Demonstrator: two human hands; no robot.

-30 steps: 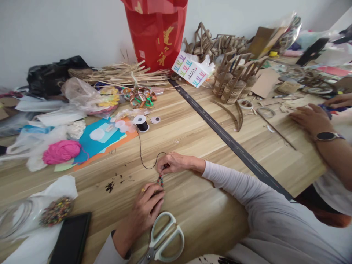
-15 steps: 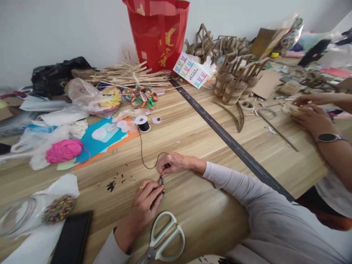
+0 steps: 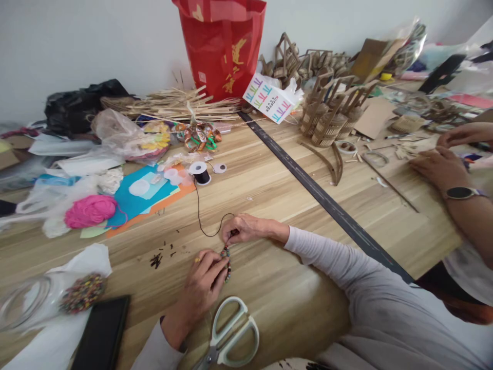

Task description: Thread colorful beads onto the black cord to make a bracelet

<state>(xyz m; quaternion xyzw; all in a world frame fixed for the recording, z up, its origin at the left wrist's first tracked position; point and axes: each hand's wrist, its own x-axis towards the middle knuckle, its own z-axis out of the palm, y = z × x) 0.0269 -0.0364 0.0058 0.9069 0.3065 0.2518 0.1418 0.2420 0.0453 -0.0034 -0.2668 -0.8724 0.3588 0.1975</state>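
A short string of small multicoloured beads [image 3: 228, 267] lies at the middle front of the table. My left hand [image 3: 205, 277] has its fingers closed on the beads from the left. Just beyond, my right hand [image 3: 241, 228] pinches the black cord [image 3: 203, 229] near the top of the beads; the fingertips partly hide it. The cord curves back over the wood to a white spool of black cord [image 3: 200, 173]. White-handled scissors [image 3: 234, 334] rest close in front of my left hand. Several short black cord scraps [image 3: 156, 260] are scattered to the left.
At left are a bag of mixed beads [image 3: 81, 293], a black phone [image 3: 102, 334] and pink yarn [image 3: 90, 210]. A dark strip [image 3: 308, 185] crosses the table. Small woven baskets [image 3: 327, 128] and a red bag [image 3: 227, 56] stand behind. A co-worker's hands [image 3: 442, 167] are at right.
My hands stay almost in place, with the left fingers shifting slightly at the beads. The co-worker's far hand has drawn back to the right.
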